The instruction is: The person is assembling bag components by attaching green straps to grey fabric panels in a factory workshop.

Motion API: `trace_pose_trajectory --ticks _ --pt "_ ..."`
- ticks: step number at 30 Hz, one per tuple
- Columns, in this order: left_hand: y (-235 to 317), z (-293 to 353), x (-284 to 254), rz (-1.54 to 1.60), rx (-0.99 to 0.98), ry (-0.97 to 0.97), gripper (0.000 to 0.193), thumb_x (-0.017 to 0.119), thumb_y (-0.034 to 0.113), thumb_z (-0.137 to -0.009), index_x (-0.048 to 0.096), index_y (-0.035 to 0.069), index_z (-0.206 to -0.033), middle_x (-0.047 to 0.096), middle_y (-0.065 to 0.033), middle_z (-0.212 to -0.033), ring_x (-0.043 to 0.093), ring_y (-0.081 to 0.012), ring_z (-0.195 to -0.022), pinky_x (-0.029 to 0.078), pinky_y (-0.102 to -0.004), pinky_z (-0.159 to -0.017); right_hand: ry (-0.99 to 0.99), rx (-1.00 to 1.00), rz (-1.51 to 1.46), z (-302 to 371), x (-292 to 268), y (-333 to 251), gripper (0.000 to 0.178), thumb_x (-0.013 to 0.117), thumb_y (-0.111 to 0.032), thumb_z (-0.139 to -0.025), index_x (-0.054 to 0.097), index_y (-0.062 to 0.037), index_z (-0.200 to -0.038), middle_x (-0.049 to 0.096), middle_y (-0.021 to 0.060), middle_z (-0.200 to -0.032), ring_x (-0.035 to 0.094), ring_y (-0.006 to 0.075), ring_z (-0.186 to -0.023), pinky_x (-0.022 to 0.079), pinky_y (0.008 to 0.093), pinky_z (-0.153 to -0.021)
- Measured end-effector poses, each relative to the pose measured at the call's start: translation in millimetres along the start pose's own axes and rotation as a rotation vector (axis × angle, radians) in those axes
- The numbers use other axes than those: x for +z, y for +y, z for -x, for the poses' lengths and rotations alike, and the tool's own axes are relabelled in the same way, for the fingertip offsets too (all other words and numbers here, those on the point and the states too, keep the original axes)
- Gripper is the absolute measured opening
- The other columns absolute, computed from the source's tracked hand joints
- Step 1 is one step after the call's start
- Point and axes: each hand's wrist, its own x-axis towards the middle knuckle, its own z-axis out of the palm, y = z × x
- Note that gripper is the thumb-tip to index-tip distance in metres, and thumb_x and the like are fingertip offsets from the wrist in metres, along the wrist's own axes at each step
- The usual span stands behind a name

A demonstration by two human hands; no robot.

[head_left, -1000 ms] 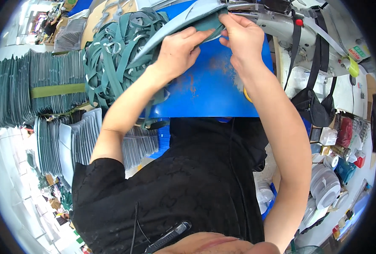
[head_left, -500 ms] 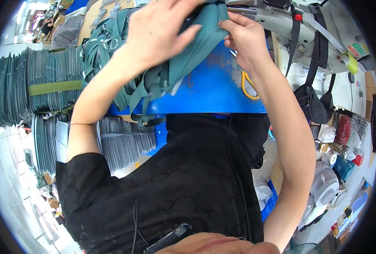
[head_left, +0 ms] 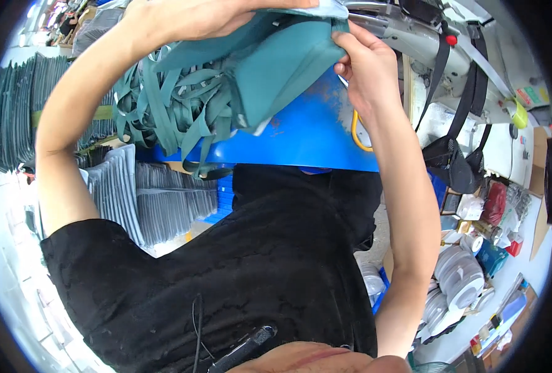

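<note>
A dark green fabric piece hangs over the near part of the blue tabletop, with a pale grey-blue strip along its top edge. My right hand pinches its right-hand edge between thumb and fingers. At the top of the view, my left hand holds the upper part of the fabric; a straight digit lies along the pale edge, and the remaining fingers are cut off or hidden. Below and left of the fabric lies a tangled heap of green straps. Yellow-handled scissors are partly behind my right wrist.
A grey sewing machine stands at the far right, with black straps and a black mesh pouch hanging near it. Stacked green panels fill the left side. Grey panels stand below them, beside a blue crate.
My left hand has gone from spread above the fabric to farther up and left, holding its upper part, with the elbow swung outward. More fabric is spread out. The right hand keeps its pinch.
</note>
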Motion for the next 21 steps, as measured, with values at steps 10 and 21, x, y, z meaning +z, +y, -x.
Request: trace_pose_trajectory --ticks 10,21 --pt "25.7 -40.9 -53.7 -0.379 -0.068 -0.517 0.048 0.055 0.013 -0.091 0.063 0.012 -0.139 0.065 -0.0168 -0.092 0.07 -0.0327 -0.071 0.057 -0.0434 -0.059 0.025 0.034 -0.104 -8.4 7.4 -0.9 0.023 0.073 -0.003 -0.091 0.074 0.0006 -0.114 0.07 0.0012 -0.081 0.057 0.0058 -0.06 0.048 0.0216 -0.051" --pt "55.0 -50.1 -15.3 -0.366 -0.238 -0.384 0.02 0.067 0.013 -0.081 0.073 -0.001 -0.093 0.071 -0.0162 -0.078 0.073 -0.0299 -0.073 0.058 -0.0382 -0.06 0.009 -0.015 -0.183 -14.9 2.3 10.9 0.022 0.075 -0.008 -0.093 0.074 0.0013 -0.113 0.071 0.0009 -0.078 0.06 0.0058 -0.059 0.048 0.0207 -0.05"
